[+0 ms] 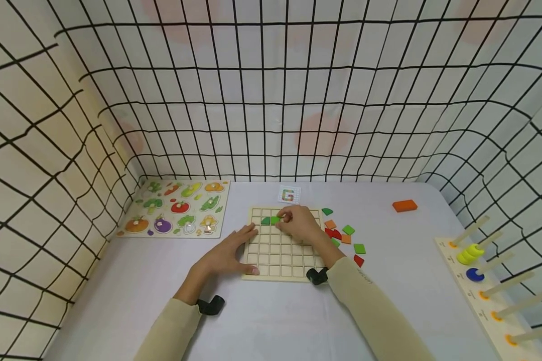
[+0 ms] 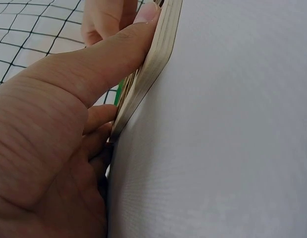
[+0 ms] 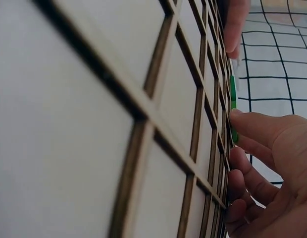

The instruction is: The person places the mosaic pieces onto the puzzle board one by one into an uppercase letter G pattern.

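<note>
A wooden grid board (image 1: 274, 260) lies on the table with a dark green piece (image 1: 265, 220) and a light green square (image 1: 275, 219) side by side in an upper row. My right hand (image 1: 300, 224) is over the board's upper part, pinching a green piece (image 3: 234, 135) between thumb and fingers, beside the two placed pieces. The fingers mostly hide it in the head view. My left hand (image 1: 228, 254) rests spread at the board's left side, its thumb (image 2: 119, 52) lying over the board's edge and its other fingertips touching the left border.
Several loose green, orange and red pieces (image 1: 346, 239) lie right of the board. Behind it is a small pattern card (image 1: 289, 194). A vegetable puzzle (image 1: 173, 208) lies left, an orange block (image 1: 404, 205) right, and a peg stand (image 1: 471, 286) far right. Black netting (image 1: 262, 105) surrounds the table.
</note>
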Available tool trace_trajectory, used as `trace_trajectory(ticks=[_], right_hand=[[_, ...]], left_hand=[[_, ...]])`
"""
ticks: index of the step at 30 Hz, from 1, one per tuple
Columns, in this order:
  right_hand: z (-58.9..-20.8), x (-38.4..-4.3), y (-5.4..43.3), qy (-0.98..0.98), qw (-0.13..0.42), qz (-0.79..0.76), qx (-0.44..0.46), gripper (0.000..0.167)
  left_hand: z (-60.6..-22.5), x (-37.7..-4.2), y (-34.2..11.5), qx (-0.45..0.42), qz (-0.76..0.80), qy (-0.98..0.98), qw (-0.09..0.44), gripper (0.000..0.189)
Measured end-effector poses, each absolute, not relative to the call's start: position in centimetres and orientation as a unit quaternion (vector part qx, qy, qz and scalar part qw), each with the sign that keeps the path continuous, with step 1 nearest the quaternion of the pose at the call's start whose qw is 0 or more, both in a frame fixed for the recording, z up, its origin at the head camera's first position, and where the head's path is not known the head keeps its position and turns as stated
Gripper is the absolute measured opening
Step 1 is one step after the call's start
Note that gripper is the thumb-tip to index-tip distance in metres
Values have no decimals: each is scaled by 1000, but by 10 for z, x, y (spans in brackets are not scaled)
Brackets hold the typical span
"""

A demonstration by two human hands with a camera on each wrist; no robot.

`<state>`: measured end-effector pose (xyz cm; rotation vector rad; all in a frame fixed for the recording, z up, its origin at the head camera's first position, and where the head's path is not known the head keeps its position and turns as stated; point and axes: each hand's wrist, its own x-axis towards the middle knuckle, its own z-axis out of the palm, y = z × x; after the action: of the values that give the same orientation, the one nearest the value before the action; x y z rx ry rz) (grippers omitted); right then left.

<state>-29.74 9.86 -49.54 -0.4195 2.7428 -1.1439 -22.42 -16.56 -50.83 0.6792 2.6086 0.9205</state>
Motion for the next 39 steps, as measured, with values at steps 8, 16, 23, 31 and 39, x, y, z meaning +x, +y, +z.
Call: trace_trajectory(ticks=[8, 16, 23, 31, 39], right_hand=[[-495, -296, 100, 909, 67, -386, -143, 28], [-492, -291, 126, 896, 35, -410, -163, 28], [-482, -280, 167, 908, 28, -398, -130, 32], [-478, -272, 208, 929, 20, -362, -76, 33], [-486, -268, 239, 941, 36, -331, -62, 35]], left_hand=[[-507, -223, -165, 232, 322, 907, 143, 109], [-509, -223, -166, 223, 312, 911, 152, 110], [-509, -223, -166, 223, 315, 910, 150, 110], [-510, -222, -167, 218, 312, 912, 151, 110], [-509, -222, -164, 225, 313, 911, 146, 110]])
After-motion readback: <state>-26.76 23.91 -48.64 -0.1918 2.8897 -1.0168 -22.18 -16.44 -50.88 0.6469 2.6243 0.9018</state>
